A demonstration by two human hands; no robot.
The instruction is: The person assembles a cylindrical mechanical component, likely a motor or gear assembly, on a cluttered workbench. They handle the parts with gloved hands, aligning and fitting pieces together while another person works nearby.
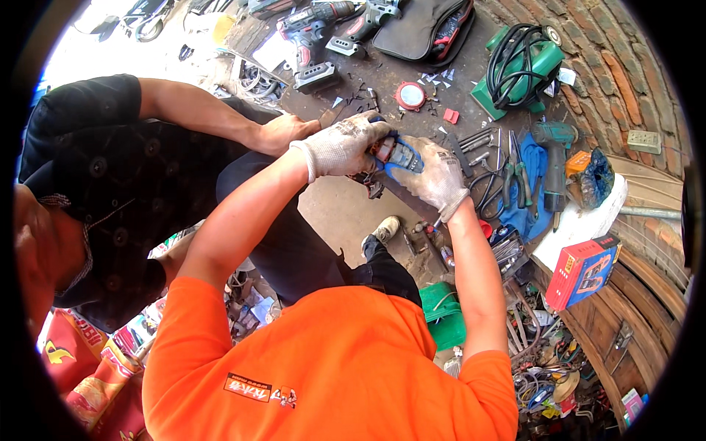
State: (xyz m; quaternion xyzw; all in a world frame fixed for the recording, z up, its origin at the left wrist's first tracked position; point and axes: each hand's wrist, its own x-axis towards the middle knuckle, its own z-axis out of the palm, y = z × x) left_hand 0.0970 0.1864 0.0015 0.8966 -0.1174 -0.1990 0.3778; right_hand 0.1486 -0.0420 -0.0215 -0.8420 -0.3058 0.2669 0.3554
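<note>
In white work gloves with blue-coated fingers, both my hands meet over the near edge of the workbench [463,66]. Between them is a silver-and-reddish mechanical part [401,155], partly covered by the gloves. My left hand [351,142] is closed around its left end. On the other side my right hand [434,173] grips the silver end, thumb and fingers wrapped on it. Some dark pieces [370,184] hang just below my left hand; whether they join the part I cannot tell. A co-worker's bare hand [283,134] rests beside my left wrist.
Cordless drills [312,48] and an open black case [423,33] lie at the back. A green machine wrapped in black cable [521,70] stands right. Pliers [521,176], a teal power tool [555,158] and a red box [581,272] are nearer. A green bucket [443,320] sits below.
</note>
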